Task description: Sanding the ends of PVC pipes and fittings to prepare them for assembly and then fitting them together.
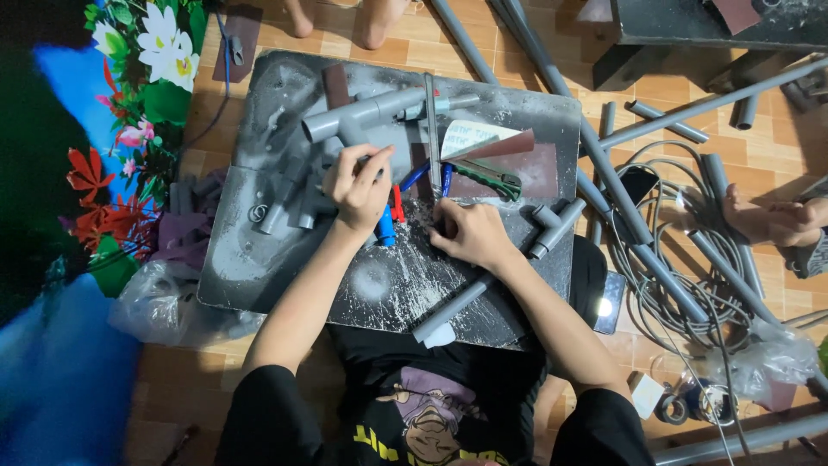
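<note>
My left hand (358, 185) is closed around the stem of a grey T-shaped pipe piece (362, 110) that lies on a paint-scuffed dark board (276, 259). My right hand (470, 233) rests on the board just right of it with its fingers curled down; whatever is under them is hidden. Between the two hands lie pliers with red and blue handles (388, 220). A thin metal strip (429, 129) stands across the board above my right hand.
On the board lie grey fittings (289, 207), a green-handled cutter (487, 177), maroon sandpaper (500, 147), a short pipe (457, 304) and a joint (552, 226). Long pipes (604, 164), coiled cable (681, 259), a lit phone (608, 302) and another person's feet (768, 220) lie right.
</note>
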